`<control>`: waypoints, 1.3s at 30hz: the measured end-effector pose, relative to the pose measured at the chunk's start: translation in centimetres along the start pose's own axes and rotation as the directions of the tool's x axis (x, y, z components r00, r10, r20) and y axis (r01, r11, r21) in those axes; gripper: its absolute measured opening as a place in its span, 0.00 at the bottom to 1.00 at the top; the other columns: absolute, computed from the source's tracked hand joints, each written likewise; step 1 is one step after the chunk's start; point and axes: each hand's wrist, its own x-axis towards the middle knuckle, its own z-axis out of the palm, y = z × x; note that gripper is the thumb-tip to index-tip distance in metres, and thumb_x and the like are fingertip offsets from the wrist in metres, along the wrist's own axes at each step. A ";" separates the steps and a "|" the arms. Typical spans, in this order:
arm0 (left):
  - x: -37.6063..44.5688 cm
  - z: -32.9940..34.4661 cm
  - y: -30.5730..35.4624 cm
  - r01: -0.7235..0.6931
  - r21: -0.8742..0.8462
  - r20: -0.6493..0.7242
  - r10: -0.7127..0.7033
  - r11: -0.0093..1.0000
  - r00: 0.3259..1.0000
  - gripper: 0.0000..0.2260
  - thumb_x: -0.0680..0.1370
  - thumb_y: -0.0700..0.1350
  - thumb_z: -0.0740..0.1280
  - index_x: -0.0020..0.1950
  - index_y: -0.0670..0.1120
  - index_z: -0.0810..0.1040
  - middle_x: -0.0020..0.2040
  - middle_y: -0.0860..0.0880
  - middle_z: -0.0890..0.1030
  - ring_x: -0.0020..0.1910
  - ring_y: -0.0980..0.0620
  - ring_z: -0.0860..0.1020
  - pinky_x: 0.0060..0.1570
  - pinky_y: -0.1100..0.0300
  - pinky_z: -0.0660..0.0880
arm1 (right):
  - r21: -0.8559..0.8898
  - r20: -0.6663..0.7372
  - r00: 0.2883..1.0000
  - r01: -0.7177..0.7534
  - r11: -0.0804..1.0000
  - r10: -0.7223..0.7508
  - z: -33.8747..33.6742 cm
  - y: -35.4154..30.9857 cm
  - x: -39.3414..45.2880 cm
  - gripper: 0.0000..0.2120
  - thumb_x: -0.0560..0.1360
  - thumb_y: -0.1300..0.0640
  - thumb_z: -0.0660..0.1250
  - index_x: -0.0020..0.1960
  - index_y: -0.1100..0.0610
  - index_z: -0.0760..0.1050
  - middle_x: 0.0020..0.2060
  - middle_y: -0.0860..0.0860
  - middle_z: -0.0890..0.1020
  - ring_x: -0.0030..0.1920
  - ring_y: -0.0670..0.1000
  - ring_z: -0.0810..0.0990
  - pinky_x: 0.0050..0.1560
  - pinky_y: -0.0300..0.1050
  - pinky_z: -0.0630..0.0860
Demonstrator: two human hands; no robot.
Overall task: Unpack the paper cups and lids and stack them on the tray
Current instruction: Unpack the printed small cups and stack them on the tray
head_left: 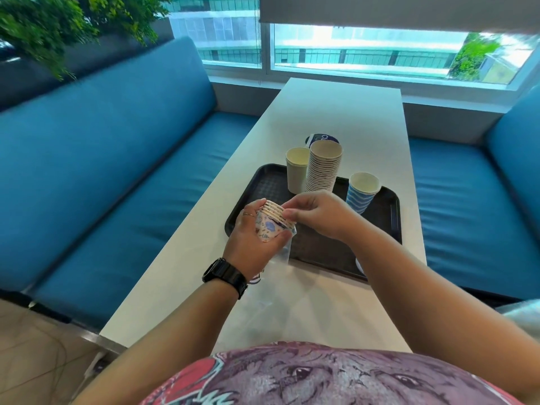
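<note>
My left hand (251, 238) grips a short stack of patterned paper cups (273, 222), tilted, with a clear plastic bag (279, 258) hanging below it over the tray's near left corner. The fingers of my right hand (315, 213) pinch the rims at the top of that stack. On the black tray (385, 226) stand a plain cream cup (297, 171), a tall stack of cups (323, 168) and a short blue-striped stack (361, 192).
A dark blue round lid or pack (321, 139) lies behind the tray on the white table (336, 103). Something white (360, 266) peeks from under my right forearm at the tray's near edge. Blue benches (117, 159) flank the table on both sides.
</note>
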 end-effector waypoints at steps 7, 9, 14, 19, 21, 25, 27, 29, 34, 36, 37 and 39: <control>-0.3 0.0 0.4 -0.021 0.005 -0.011 0.021 1.000 1.000 0.34 0.72 0.50 0.77 0.72 0.53 0.62 0.67 0.46 0.69 0.55 0.52 0.77 0.46 0.73 0.72 | -0.026 -0.015 1.000 -0.011 1.000 0.010 0.2 -0.1 -0.4 0.06 0.77 0.58 0.69 0.51 0.53 0.83 0.45 0.46 0.85 0.47 0.46 0.82 0.53 0.40 0.76; -0.3 0.0 0.4 -0.027 0.010 -0.010 0.027 1.000 1.000 0.34 0.72 0.50 0.77 0.72 0.53 0.62 0.66 0.47 0.70 0.55 0.52 0.76 0.45 0.74 0.72 | -0.047 -0.017 1.000 -0.014 0.999 0.013 0.2 -0.2 -0.5 0.06 0.78 0.58 0.68 0.51 0.53 0.83 0.45 0.47 0.84 0.47 0.46 0.81 0.52 0.39 0.75; -0.5 0.0 0.4 -0.044 0.012 -0.012 0.044 0.999 0.999 0.32 0.72 0.49 0.77 0.71 0.53 0.63 0.66 0.47 0.70 0.55 0.53 0.76 0.46 0.73 0.72 | -0.083 -0.040 0.999 -0.007 0.997 0.003 0.3 -0.1 -0.8 0.06 0.79 0.57 0.66 0.52 0.52 0.82 0.45 0.47 0.83 0.47 0.47 0.80 0.51 0.42 0.75; -0.6 -0.1 0.5 -0.033 0.007 -0.024 0.034 0.999 0.999 0.33 0.72 0.50 0.76 0.71 0.53 0.63 0.66 0.48 0.70 0.56 0.53 0.76 0.46 0.72 0.73 | -0.045 -0.076 0.997 0.005 0.999 -0.009 0.4 0.2 -0.8 0.05 0.78 0.54 0.68 0.51 0.50 0.82 0.44 0.45 0.84 0.47 0.45 0.80 0.50 0.40 0.76; -0.6 -0.1 0.4 -0.033 0.002 -0.032 0.033 0.999 0.999 0.33 0.72 0.50 0.77 0.71 0.53 0.63 0.66 0.48 0.71 0.57 0.52 0.76 0.47 0.71 0.74 | -0.021 -0.106 0.994 0.007 1.000 -0.009 0.4 0.3 -0.8 0.05 0.77 0.53 0.69 0.51 0.50 0.82 0.44 0.44 0.84 0.46 0.44 0.80 0.49 0.39 0.77; -0.6 -0.1 0.4 -0.024 0.001 -0.036 0.024 1.000 0.999 0.33 0.72 0.50 0.76 0.72 0.53 0.62 0.66 0.48 0.70 0.59 0.51 0.76 0.49 0.69 0.74 | -0.004 -0.154 0.988 0.019 1.000 -0.020 0.5 0.5 -0.9 0.04 0.76 0.54 0.69 0.50 0.50 0.81 0.43 0.41 0.82 0.45 0.42 0.79 0.44 0.33 0.74; -0.6 -0.1 0.4 -0.023 -0.001 -0.037 0.023 1.000 0.999 0.33 0.72 0.50 0.76 0.72 0.52 0.62 0.67 0.48 0.70 0.59 0.51 0.76 0.50 0.67 0.76 | -0.041 -0.162 0.986 0.028 0.999 -0.034 0.7 0.5 -0.8 0.03 0.77 0.54 0.69 0.49 0.50 0.81 0.42 0.42 0.81 0.45 0.42 0.79 0.44 0.34 0.74; -0.6 0.0 0.3 -0.020 -0.003 -0.036 0.020 1.000 0.999 0.34 0.72 0.50 0.76 0.72 0.52 0.62 0.67 0.47 0.70 0.59 0.50 0.77 0.52 0.62 0.78 | -0.067 -0.179 0.982 0.040 0.997 -0.052 0.8 0.5 -0.7 0.03 0.77 0.54 0.68 0.49 0.50 0.81 0.43 0.43 0.82 0.45 0.43 0.79 0.45 0.37 0.76; -0.8 0.3 -0.2 0.003 -0.049 -0.033 -0.005 0.999 0.999 0.34 0.72 0.50 0.76 0.71 0.54 0.61 0.67 0.47 0.71 0.56 0.50 0.79 0.53 0.58 0.80 | -0.047 -0.267 0.961 0.065 0.997 -0.075 -0.1 0.4 0.0 0.02 0.77 0.54 0.68 0.46 0.48 0.78 0.41 0.41 0.81 0.42 0.41 0.79 0.40 0.34 0.74; -0.8 0.3 -0.5 0.007 -0.063 -0.026 -0.008 0.998 1.000 0.33 0.72 0.50 0.76 0.71 0.54 0.61 0.67 0.47 0.70 0.57 0.51 0.78 0.54 0.59 0.79 | -0.064 -0.304 0.949 0.065 0.996 -0.081 -1.1 0.2 0.5 0.02 0.77 0.55 0.68 0.46 0.49 0.78 0.41 0.42 0.81 0.40 0.40 0.78 0.38 0.33 0.71; -0.7 0.3 -0.6 0.010 -0.077 -0.022 -0.012 0.997 1.000 0.33 0.72 0.50 0.76 0.71 0.55 0.61 0.67 0.47 0.70 0.57 0.51 0.78 0.54 0.60 0.79 | -0.080 -0.331 0.940 0.065 0.995 -0.088 -1.7 0.0 0.9 0.02 0.77 0.55 0.68 0.46 0.49 0.78 0.41 0.43 0.81 0.40 0.40 0.78 0.38 0.34 0.72; -0.7 0.3 -0.8 0.017 -0.096 -0.017 -0.019 0.995 1.000 0.33 0.72 0.50 0.76 0.71 0.55 0.61 0.67 0.48 0.70 0.57 0.52 0.78 0.52 0.63 0.78 | -0.125 -0.381 0.916 0.080 0.989 -0.122 -3.0 -0.4 1.7 0.02 0.77 0.55 0.69 0.47 0.52 0.80 0.43 0.47 0.83 0.41 0.45 0.80 0.40 0.39 0.75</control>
